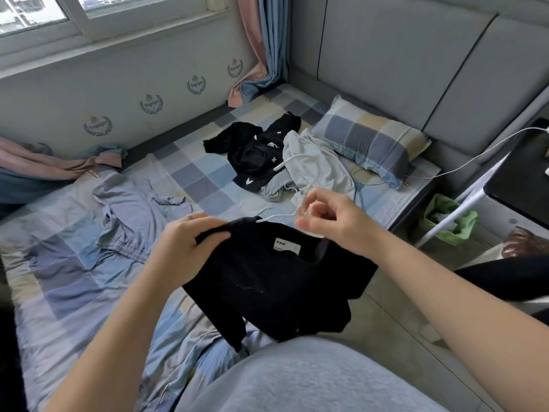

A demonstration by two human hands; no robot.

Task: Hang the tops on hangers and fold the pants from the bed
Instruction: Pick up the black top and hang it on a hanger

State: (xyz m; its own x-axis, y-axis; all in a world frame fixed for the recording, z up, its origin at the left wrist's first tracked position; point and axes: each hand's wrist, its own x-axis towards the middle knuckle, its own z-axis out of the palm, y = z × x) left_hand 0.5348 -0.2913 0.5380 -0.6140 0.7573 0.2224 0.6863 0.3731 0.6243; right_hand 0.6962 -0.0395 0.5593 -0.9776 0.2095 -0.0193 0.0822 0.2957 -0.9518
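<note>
A black top [276, 286] with a white neck label hangs in front of me over the bed's edge. My left hand [190, 245] grips its left shoulder. My right hand [329, 218] pinches the hook of a white wire hanger [276, 217], whose arm runs into the collar. Farther back on the checked bed sheet [202, 179] lie a black printed garment [255, 153] and a light grey garment [315, 165], touching each other. Blue-grey pants [133, 218] with an elastic waistband lie spread out to the left.
A checked pillow [371, 141] rests against the padded headboard [416, 69]. A white cable [463, 162] runs from the pillow to a dark side table [525, 173]. A green-lined bin [448, 221] stands on the floor. Curtains [255, 49] hang onto the bed.
</note>
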